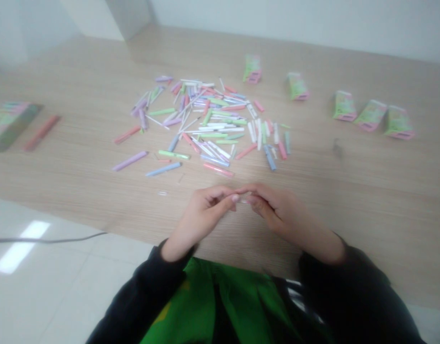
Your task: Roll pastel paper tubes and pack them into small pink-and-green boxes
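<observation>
- Grip: both hands meet tip to tip, low over the near side of the bench [349, 191]. Left hand [203, 208] pinches one end of a small clear piece [245, 197], thumb against fingers; right hand [277, 210] pinches the other end.
- Clear piece: bridges the two thumbs, mostly covered. Blur hides what it is.
- Handling, my read: very light, stiff, slick like hard plastic, may crack if bent. Best held at the ends with fingertip pads, light squeeze, pull or push straight along its length.
- Just beyond the hands: pink pen [218, 169]; left of it, blue pen [164, 169] and green pen [174, 155]. Tiny clear bit [162, 193] left of the left hand.
- Further out: loose pile of pens and white sticks [222, 129], mixed colours, many overlapping.
- Far right: five small green-and-pink boxes, nearest one here [399, 123], the two beside it close together.
- Far left: flat box [12, 124], red pen [42, 133] beside it.
</observation>
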Tool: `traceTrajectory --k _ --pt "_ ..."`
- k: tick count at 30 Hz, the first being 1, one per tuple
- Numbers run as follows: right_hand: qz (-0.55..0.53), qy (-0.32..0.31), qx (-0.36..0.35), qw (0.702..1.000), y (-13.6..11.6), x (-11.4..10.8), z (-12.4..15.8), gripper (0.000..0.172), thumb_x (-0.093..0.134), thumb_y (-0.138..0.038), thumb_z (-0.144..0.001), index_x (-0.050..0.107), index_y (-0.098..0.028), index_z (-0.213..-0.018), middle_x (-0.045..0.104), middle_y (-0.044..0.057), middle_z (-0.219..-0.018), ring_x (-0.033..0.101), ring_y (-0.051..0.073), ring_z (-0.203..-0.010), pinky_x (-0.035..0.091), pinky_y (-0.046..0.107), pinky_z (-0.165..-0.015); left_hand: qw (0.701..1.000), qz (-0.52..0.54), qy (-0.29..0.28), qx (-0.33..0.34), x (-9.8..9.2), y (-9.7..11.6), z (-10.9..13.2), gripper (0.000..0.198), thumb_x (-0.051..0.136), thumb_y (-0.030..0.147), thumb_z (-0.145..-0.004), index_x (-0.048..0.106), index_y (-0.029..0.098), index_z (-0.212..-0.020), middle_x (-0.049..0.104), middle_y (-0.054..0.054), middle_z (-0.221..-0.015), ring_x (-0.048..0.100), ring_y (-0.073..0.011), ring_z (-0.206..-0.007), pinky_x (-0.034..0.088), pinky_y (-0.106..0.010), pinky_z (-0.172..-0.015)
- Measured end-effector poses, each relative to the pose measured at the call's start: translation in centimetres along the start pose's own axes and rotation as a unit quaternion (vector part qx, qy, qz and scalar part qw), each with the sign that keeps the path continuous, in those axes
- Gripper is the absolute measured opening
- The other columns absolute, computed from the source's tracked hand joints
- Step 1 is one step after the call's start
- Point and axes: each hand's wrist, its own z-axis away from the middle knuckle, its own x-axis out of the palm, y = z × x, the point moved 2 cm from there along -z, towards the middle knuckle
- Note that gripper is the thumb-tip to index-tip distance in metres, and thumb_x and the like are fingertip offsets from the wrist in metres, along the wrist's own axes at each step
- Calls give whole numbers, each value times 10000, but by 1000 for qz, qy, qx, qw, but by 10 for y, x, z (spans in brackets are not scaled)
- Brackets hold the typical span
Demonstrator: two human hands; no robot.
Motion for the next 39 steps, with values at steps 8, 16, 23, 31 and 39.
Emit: traceTrajectory --k 8,16,23,31,39 --pt "-73 64 5 995 -3 -5 3 136 589 -191 -997 667 -202 -886 622 -52 -690 552 91 -592 430 210 -572 998 43 48 -4 -2 5 2 206 732 340 -881 739 175 -758 646 27 -629 499 -83 -564 373 -204 -555" --pt "-90 78 -74 990 1 -9 7 385 434 -49 -1001 668 -245 -1236 599 -7 -891 611 91 -759 538 213 -725 996 50 73 -6 -2 2 -2 226 710 328 -906 731 187 -730 628 35 -632 472 -80 -569 383 -204 -585" --pt "-226 68 48 971 7 0 11 77 568 -231 -1038 640 -248 -1060 738 -50 -835 714 69 -698 586 174 -678 996 45 77 -18 -1 1 0 228 720 346 -891 725 182 -734 630 28 -631 466 -89 -558 383 -217 -575" --pt "-137 64 37 988 2 -4 12 85 567 -212 -1017 640 -224 -977 691 -42 -752 672 86 -623 552 188 -604 997 37 69 -21 -1 2 0 261 709 382 -899 706 176 -738 620 24 -641 460 -101 -575 371 -234 -587" --pt "-88 69 22 993 -1 -6 13 88 564 -195 -1000 645 -217 -976 691 -39 -724 669 95 -597 534 205 -586 999 33 35 -25 5 3 -1 344 675 430 -921 656 169 -698 556 28 -617 441 -108 -589 346 -246 -587"
